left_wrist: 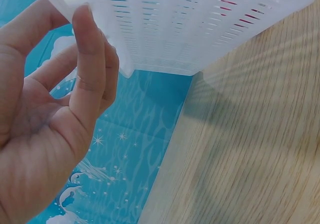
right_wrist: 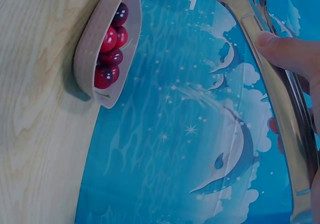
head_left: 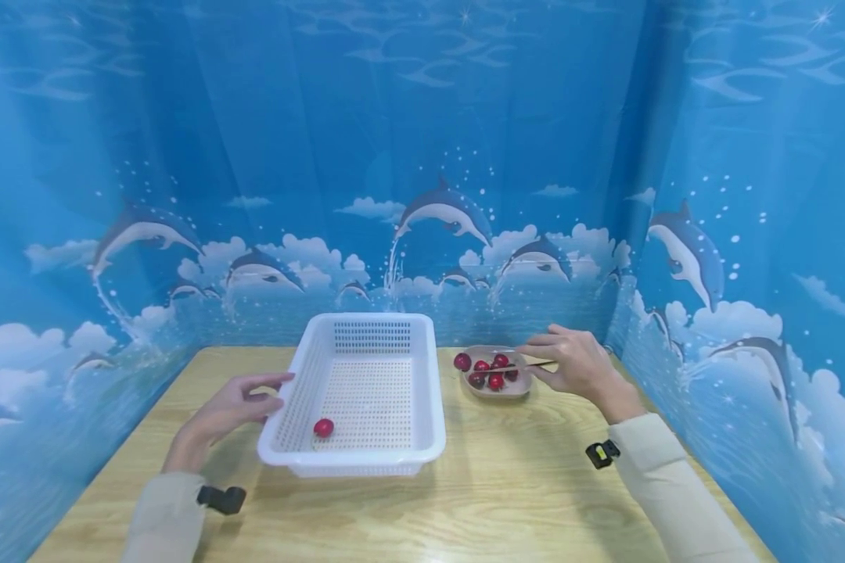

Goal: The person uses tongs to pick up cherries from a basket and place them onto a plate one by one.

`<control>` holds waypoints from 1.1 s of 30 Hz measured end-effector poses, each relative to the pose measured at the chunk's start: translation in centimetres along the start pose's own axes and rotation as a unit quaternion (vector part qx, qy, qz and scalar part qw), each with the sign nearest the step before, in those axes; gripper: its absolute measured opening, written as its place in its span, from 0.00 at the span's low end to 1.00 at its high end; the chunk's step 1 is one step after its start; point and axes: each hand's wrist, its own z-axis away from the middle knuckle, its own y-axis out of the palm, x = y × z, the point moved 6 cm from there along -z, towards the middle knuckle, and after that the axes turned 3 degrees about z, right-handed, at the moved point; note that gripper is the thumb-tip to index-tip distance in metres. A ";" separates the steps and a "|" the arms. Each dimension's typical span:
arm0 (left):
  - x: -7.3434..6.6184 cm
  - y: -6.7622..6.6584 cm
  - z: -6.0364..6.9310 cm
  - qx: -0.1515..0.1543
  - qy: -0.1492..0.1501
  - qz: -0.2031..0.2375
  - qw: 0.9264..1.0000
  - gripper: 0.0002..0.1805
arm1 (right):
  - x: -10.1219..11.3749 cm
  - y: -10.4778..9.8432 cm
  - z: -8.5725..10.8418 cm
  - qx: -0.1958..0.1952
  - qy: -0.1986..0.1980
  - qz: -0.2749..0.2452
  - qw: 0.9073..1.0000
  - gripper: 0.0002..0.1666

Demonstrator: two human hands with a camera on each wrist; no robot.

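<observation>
A white perforated plastic basket (head_left: 428, 391) stands on the table, a single red cherry (head_left: 324, 428) near its front left corner. My left hand (head_left: 235, 407) grips the basket's left rim between thumb and fingers, as the left wrist view shows (left_wrist: 65, 84). In my right hand (head_left: 577, 363) is a pair of metal tongs (right_wrist: 274, 84), held above a small pale bowl (right_wrist: 85, 59). Several dark red cherries (right_wrist: 111, 57) lie in that bowl. One cherry (head_left: 462, 361) shows at the bowl's left rim; whether the tongs touch it, I cannot tell.
The wood-grain table (head_left: 507, 485) carries the basket at centre left and the bowl to its right. Blue dolphin-print curtains (head_left: 422, 117) rise at the back and both sides, close to the table's edges. Small dark cameras (head_left: 221, 500) are strapped to both wrists.
</observation>
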 end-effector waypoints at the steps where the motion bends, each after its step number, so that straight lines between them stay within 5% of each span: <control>1: 0.0 0.0 0.0 0.001 0.000 0.001 1.000 0.34 | -0.1 0.1 0.1 0.001 0.002 0.002 1.000 0.21; 33: 0.1 -0.1 -0.1 0.004 -0.002 0.004 1.000 0.34 | -3.4 2.6 5.9 0.084 0.092 0.034 0.992 0.20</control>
